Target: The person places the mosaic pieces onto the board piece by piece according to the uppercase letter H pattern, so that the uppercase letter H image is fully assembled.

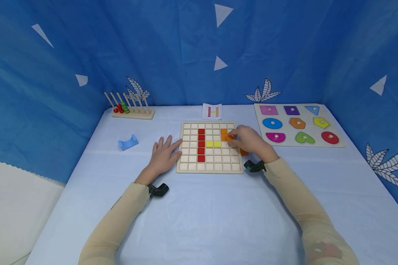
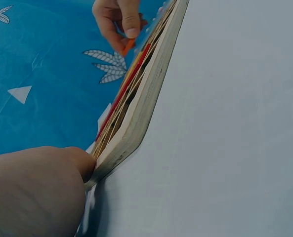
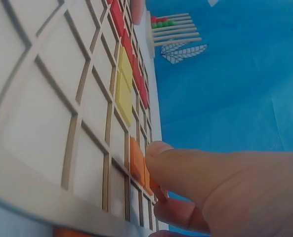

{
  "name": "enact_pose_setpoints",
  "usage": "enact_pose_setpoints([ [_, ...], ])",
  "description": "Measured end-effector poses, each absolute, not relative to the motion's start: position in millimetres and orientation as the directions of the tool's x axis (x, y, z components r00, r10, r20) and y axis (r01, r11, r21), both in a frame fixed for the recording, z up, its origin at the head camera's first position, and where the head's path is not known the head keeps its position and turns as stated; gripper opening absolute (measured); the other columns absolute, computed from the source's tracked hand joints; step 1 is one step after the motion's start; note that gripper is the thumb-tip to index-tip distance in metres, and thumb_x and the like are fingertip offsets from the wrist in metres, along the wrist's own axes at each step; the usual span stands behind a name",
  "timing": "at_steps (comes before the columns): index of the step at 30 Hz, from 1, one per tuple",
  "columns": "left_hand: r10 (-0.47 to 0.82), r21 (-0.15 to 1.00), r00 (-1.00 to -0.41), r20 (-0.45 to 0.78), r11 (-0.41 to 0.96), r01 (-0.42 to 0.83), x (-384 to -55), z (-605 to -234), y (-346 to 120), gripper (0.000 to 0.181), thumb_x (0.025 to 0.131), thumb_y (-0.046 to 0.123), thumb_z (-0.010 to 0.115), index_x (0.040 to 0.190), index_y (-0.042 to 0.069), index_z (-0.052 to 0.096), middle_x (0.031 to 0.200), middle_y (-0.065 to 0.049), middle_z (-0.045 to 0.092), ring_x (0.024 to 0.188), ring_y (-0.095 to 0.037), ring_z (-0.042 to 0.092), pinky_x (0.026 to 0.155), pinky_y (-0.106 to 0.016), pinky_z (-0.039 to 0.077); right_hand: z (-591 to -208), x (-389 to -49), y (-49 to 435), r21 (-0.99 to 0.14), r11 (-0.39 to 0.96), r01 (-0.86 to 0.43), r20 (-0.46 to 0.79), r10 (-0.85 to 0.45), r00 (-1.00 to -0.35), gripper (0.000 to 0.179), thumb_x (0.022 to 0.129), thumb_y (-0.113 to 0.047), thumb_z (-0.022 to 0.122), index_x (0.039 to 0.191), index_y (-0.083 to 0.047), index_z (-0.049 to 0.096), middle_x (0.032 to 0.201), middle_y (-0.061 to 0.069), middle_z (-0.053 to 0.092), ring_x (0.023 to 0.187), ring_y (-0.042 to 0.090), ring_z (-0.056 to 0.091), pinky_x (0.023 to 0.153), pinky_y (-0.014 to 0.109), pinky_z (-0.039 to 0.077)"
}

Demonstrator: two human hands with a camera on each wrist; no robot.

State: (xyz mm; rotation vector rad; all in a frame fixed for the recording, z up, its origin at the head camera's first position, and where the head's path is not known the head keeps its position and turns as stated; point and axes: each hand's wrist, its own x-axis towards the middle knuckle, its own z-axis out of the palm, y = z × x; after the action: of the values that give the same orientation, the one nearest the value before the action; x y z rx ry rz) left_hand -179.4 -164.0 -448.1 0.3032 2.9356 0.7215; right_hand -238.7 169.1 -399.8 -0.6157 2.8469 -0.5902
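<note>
A wooden grid board lies on the table, holding a column of red tiles, two yellow tiles and orange tiles in its upper right part. With fingers spread, my left hand touches the board's left edge with its thumb and index finger. My right hand is over the board's right side, pinching an orange square tile between thumb and fingers beside the placed orange ones. More orange shows beside the board's right edge, partly hidden under that hand.
A small pattern card lies behind the board. At the back left stands a peg counter with beads; a blue curved piece lies nearer. A shape puzzle board occupies the back right, before a blue curtain.
</note>
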Motion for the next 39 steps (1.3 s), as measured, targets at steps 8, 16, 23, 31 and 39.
enact_pose_setpoints([
  [8,0.218,0.473,-0.975,-0.052,0.865,0.168,-180,-449,-164,0.057,0.105,0.039,0.045,0.158,0.02,0.039,0.17,-0.022,0.016,0.157,-0.05,0.001,0.124,-0.069,0.0,-402,-240,161,-0.41,0.822,-0.395,-0.063,-0.458,-0.887,0.04,0.093,-0.024,0.077,0.127,-0.005,0.072,0.119,0.016,0.07,0.101,0.029,0.059,0.09,0.042,0.054],
  [16,0.215,0.472,-0.974,-0.066,0.867,0.16,-180,-446,-164,0.057,0.105,0.038,0.045,0.159,0.02,0.039,0.17,-0.022,0.016,0.157,-0.05,0.001,0.124,-0.069,0.001,-405,-238,158,-0.421,0.794,-0.438,-0.046,-0.501,-0.864,0.04,0.093,-0.024,0.076,0.128,-0.005,0.071,0.121,0.017,0.071,0.104,0.029,0.06,0.092,0.043,0.054],
  [23,0.218,0.472,-0.974,-0.065,0.866,0.162,-180,-446,-164,0.057,0.105,0.038,0.045,0.159,0.02,0.039,0.17,-0.022,0.016,0.157,-0.05,0.001,0.124,-0.069,0.0,-408,-238,157,-0.416,0.79,-0.451,-0.048,-0.514,-0.857,0.038,0.094,-0.022,0.074,0.128,-0.004,0.071,0.118,0.017,0.069,0.101,0.029,0.06,0.093,0.044,0.054],
  [31,0.221,0.477,-0.973,-0.064,0.863,0.164,-179,-445,-164,0.057,0.105,0.038,0.046,0.158,0.019,0.039,0.17,-0.023,0.016,0.157,-0.051,0.001,0.123,-0.07,0.001,-408,-236,157,-0.43,0.792,-0.434,-0.062,-0.505,-0.861,0.038,0.094,-0.022,0.075,0.127,-0.005,0.072,0.117,0.016,0.069,0.102,0.029,0.06,0.094,0.043,0.055],
  [39,0.222,0.471,-0.974,-0.055,0.865,0.17,-180,-447,-164,0.056,0.105,0.037,0.045,0.158,0.019,0.04,0.169,-0.024,0.016,0.157,-0.052,0.002,0.123,-0.07,0.002,-408,-236,157,-0.424,0.786,-0.451,-0.051,-0.518,-0.854,0.038,0.094,-0.021,0.074,0.128,-0.004,0.072,0.116,0.015,0.07,0.098,0.027,0.058,0.089,0.041,0.054],
])
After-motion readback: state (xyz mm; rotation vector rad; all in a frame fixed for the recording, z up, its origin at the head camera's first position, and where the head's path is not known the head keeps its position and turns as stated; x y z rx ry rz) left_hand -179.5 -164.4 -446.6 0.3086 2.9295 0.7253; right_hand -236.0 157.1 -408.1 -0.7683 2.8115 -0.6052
